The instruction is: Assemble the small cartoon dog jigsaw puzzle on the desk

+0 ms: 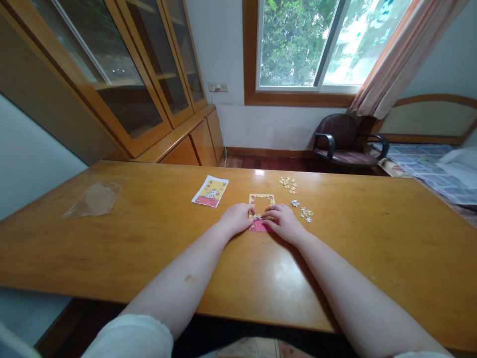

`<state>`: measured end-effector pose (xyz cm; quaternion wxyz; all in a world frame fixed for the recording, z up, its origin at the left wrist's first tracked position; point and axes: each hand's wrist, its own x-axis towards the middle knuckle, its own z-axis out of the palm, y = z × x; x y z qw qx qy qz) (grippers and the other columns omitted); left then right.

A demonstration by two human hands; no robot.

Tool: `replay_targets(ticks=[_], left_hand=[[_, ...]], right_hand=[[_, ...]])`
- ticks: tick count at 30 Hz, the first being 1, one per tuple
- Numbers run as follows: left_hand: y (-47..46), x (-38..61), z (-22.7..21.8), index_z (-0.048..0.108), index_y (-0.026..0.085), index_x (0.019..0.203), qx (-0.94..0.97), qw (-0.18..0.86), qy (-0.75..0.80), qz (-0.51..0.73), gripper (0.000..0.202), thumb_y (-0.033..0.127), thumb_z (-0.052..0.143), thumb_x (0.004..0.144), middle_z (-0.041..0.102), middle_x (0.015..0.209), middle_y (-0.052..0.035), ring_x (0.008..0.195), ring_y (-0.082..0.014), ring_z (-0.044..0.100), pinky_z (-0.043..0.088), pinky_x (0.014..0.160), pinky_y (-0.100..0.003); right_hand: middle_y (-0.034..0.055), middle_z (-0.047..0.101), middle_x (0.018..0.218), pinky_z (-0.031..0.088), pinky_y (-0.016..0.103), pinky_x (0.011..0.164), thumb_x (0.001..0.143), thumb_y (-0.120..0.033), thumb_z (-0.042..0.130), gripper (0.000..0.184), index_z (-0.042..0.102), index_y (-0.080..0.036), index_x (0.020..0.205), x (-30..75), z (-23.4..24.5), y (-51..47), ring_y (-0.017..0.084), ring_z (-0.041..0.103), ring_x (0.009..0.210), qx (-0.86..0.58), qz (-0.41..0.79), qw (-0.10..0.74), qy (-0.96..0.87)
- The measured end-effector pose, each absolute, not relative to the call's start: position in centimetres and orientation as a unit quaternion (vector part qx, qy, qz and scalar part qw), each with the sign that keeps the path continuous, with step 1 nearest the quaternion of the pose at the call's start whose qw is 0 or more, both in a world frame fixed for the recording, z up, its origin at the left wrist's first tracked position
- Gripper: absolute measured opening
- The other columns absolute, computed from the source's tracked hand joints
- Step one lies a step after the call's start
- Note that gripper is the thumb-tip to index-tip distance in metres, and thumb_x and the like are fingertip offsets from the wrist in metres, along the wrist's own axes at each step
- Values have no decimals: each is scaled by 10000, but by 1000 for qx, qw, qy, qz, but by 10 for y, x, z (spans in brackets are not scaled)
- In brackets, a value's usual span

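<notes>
A small jigsaw puzzle (261, 201) lies on the wooden table (156, 238), its yellow border assembled and its middle bare. My left hand (236, 219) rests at the puzzle's lower left, fingers curled and pinched on a small piece (257, 217). My right hand (285, 222) rests on the puzzle's lower right, fingers pressed down together on it. Loose puzzle pieces (306, 214) lie just right of my right hand, with another cluster of pieces (288, 184) farther back. A picture card (210, 191) showing the finished image lies to the left.
A clear plastic bag (94, 199) lies at the table's far left. Wooden glass-door cabinets (141, 84) stand along the left wall. A dark armchair (345, 141) and a bed (428, 159) are beyond the table under the window.
</notes>
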<state>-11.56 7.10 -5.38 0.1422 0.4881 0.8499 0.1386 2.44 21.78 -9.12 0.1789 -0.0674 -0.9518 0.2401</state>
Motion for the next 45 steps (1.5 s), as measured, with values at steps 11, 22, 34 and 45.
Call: replay_targets(ticks=[11,22,34,45], left_hand=[[68,-120,-53,707,239,964,487,108,854,150,247,234,507,821,698,987,-46,907,-200,637,485,798,-274],[68,-117,-47,761,268,861,510,106,848,100,270,203,508,791,693,909,-42,869,-200,636,485,778,-276],[68,-118,-49,756,258,905,503,115,850,110,286,210,492,804,702,960,-48,899,-210,642,491,801,-288],[69,-119,-50,757,260,908,503,117,849,112,278,209,502,810,704,966,-47,899,-207,645,494,814,-285]], right_hand=[[79,627,1141,370,464,1002,855,-346,625,186,736,-267,982,26,-90,218,245,514,1095,-37,225,151,-962],[88,609,1180,369,467,1005,868,-401,606,233,737,-276,1016,27,-88,218,250,496,1123,-18,224,132,-966],[91,620,1184,374,468,1012,850,-384,631,242,725,-246,1024,26,-89,216,258,506,1120,-34,220,137,-965],[93,617,1196,369,467,1018,855,-402,619,259,718,-238,1029,26,-90,216,260,502,1136,-35,211,133,-968]])
